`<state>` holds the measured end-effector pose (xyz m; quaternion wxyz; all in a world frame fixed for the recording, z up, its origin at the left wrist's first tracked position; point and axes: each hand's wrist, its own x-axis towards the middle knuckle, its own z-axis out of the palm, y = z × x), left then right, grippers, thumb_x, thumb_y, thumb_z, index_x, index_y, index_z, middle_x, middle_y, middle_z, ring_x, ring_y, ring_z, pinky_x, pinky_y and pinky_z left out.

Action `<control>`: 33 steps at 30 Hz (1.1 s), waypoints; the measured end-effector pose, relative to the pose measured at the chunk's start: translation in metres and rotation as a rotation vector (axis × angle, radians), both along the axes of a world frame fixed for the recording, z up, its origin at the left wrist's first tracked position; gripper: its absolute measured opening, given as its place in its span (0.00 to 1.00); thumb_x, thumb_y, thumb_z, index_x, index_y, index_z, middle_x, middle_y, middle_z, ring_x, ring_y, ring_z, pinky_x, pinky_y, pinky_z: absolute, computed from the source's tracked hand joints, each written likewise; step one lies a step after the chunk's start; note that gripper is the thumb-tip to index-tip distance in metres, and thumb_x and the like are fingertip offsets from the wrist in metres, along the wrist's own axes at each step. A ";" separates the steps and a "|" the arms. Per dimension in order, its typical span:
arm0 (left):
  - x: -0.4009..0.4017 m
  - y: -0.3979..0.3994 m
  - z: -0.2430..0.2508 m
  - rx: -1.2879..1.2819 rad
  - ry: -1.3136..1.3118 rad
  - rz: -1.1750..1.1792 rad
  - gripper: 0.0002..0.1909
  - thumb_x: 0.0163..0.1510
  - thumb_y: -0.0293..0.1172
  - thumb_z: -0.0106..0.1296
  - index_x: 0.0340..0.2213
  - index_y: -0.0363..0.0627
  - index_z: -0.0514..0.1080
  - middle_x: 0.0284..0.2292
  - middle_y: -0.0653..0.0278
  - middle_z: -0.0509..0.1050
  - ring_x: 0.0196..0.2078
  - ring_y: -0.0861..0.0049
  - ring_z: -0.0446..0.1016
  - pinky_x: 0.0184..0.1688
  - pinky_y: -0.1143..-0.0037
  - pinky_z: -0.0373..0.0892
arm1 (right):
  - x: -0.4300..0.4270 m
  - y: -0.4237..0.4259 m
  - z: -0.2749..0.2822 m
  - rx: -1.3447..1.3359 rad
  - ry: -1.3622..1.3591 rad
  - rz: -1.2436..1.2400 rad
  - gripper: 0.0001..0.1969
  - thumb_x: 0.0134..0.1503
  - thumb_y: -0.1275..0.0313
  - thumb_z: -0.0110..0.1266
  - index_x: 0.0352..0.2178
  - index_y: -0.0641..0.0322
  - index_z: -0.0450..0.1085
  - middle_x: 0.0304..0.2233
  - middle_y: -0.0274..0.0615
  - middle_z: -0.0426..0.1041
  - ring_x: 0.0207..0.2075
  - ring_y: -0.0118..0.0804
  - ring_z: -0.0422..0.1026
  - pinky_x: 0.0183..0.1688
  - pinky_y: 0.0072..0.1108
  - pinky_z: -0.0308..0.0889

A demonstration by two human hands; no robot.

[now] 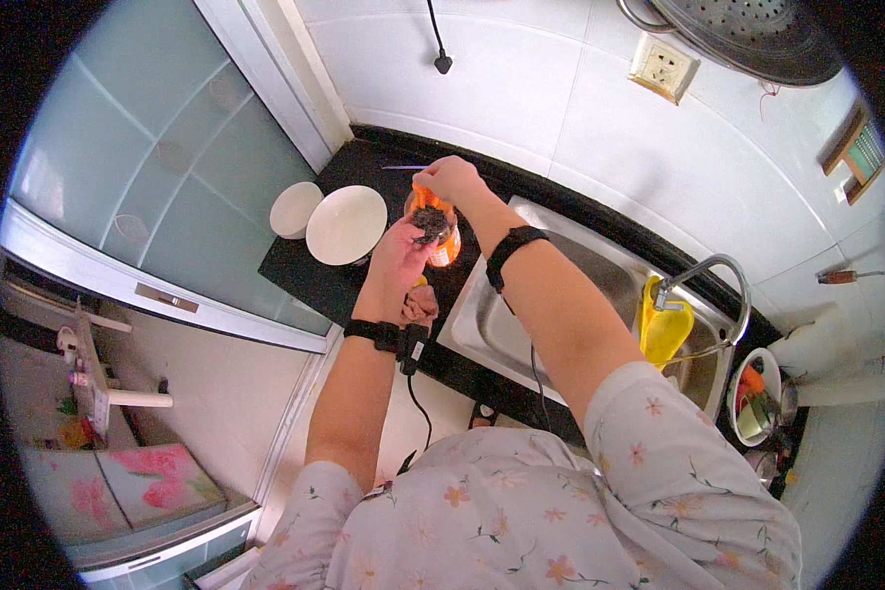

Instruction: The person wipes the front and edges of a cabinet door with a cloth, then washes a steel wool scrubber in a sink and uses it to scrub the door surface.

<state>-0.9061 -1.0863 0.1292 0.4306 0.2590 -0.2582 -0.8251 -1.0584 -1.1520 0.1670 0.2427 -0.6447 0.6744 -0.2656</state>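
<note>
My left hand point(400, 254) holds a dark, rough-textured clump point(429, 223) over the black countertop; its exact kind is unclear. Just beyond it, my right hand point(453, 181) pinches a bright orange piece point(426, 198), perhaps plastic or cloth, that hangs down to the clump. Directly below both hands is a container with an orange label point(446, 252), partly covered by the clump and fingers. To the left, a large white bowl point(346, 225) stands next to a smaller white bowl point(296, 210). A crumpled pinkish-brown item point(420, 305) shows beside my left wrist.
A stainless steel sink point(479, 313) lies to the right, with a curved faucet point(737, 276) and a yellow basin or strainer point(667, 324). Beyond it, a white bowl point(737, 424) holds vegetables. A frosted glass sliding door point(162, 162) borders the left. Cables hang from my wristbands.
</note>
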 end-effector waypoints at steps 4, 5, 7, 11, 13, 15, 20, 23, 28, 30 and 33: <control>-0.011 0.011 -0.003 0.033 -0.094 0.044 0.22 0.44 0.19 0.43 0.45 0.38 0.62 0.41 0.60 0.69 0.46 0.68 0.67 0.53 0.69 0.62 | -0.027 0.053 -0.008 -0.105 -0.509 -0.206 0.26 0.54 0.51 0.44 0.39 0.65 0.70 0.31 0.46 0.74 0.32 0.36 0.72 0.37 0.23 0.65; -0.019 0.015 -0.003 0.032 -0.096 0.029 0.22 0.44 0.19 0.43 0.45 0.38 0.62 0.41 0.60 0.69 0.46 0.68 0.67 0.53 0.69 0.62 | -0.037 0.057 -0.010 -0.210 -0.433 -0.201 0.26 0.54 0.50 0.44 0.39 0.65 0.70 0.27 0.42 0.73 0.30 0.32 0.71 0.34 0.23 0.66; -0.034 0.038 0.006 0.009 -0.069 -0.051 0.22 0.43 0.19 0.43 0.44 0.37 0.63 0.40 0.59 0.69 0.45 0.68 0.68 0.50 0.70 0.65 | -0.059 0.119 -0.022 0.125 -0.662 -0.230 0.28 0.55 0.48 0.42 0.40 0.66 0.67 0.30 0.40 0.71 0.31 0.29 0.69 0.29 0.21 0.65; -0.100 0.059 0.002 0.015 -0.112 -0.171 0.18 0.43 0.19 0.42 0.40 0.37 0.66 0.38 0.61 0.70 0.41 0.71 0.69 0.47 0.73 0.67 | -0.112 0.196 -0.025 0.216 -0.824 -0.306 0.26 0.55 0.47 0.41 0.36 0.62 0.68 0.31 0.35 0.67 0.29 0.26 0.64 0.25 0.19 0.62; -0.143 0.084 -0.008 0.031 -0.185 -0.329 0.17 0.45 0.21 0.43 0.40 0.40 0.67 0.37 0.63 0.70 0.40 0.74 0.69 0.43 0.73 0.68 | -0.140 0.237 -0.034 0.213 -0.910 -0.346 0.24 0.56 0.49 0.42 0.35 0.61 0.67 0.28 0.34 0.66 0.27 0.24 0.63 0.24 0.18 0.61; -0.186 0.114 -0.008 0.040 -0.336 -0.362 0.17 0.46 0.22 0.43 0.41 0.41 0.67 0.37 0.63 0.70 0.38 0.74 0.69 0.43 0.72 0.68 | -0.168 0.275 -0.045 0.199 -0.997 -0.392 0.22 0.56 0.50 0.42 0.33 0.60 0.67 0.26 0.32 0.66 0.25 0.23 0.62 0.23 0.17 0.59; -0.272 0.169 -0.020 0.156 -0.401 -0.486 0.07 0.52 0.33 0.46 0.33 0.45 0.67 0.31 0.65 0.71 0.32 0.77 0.69 0.31 0.77 0.67 | -0.228 0.350 -0.071 0.069 -0.931 -0.726 0.13 0.56 0.61 0.47 0.29 0.61 0.68 0.18 0.30 0.63 0.17 0.22 0.59 0.19 0.16 0.55; -0.316 0.202 -0.043 0.056 -0.534 -0.689 0.10 0.56 0.39 0.44 0.33 0.47 0.68 0.30 0.67 0.72 0.26 0.79 0.67 0.24 0.78 0.64 | -0.247 0.382 -0.078 -0.024 -0.955 -0.837 0.12 0.55 0.62 0.48 0.29 0.61 0.68 0.19 0.31 0.65 0.17 0.22 0.60 0.19 0.16 0.56; -0.374 0.247 -0.040 -0.013 -0.667 -0.762 0.10 0.57 0.42 0.41 0.31 0.50 0.66 0.22 0.71 0.68 0.20 0.82 0.64 0.15 0.82 0.57 | -0.284 0.419 -0.109 -0.148 -0.775 -1.049 0.11 0.52 0.67 0.48 0.31 0.66 0.67 0.23 0.36 0.68 0.21 0.26 0.65 0.23 0.18 0.62; -0.385 0.245 -0.064 0.010 -0.652 -0.783 0.09 0.56 0.41 0.42 0.31 0.51 0.66 0.21 0.71 0.68 0.18 0.82 0.63 0.14 0.82 0.55 | -0.289 0.418 -0.128 -0.178 -0.700 -1.071 0.12 0.50 0.67 0.49 0.33 0.66 0.66 0.23 0.37 0.68 0.24 0.27 0.66 0.25 0.20 0.63; -0.397 0.249 -0.067 0.134 -0.680 -0.745 0.08 0.53 0.40 0.44 0.26 0.51 0.65 0.17 0.72 0.63 0.11 0.82 0.56 0.11 0.81 0.49 | -0.287 0.422 -0.115 -0.329 -0.582 -1.053 0.16 0.47 0.64 0.50 0.34 0.67 0.66 0.28 0.55 0.72 0.31 0.51 0.72 0.36 0.33 0.66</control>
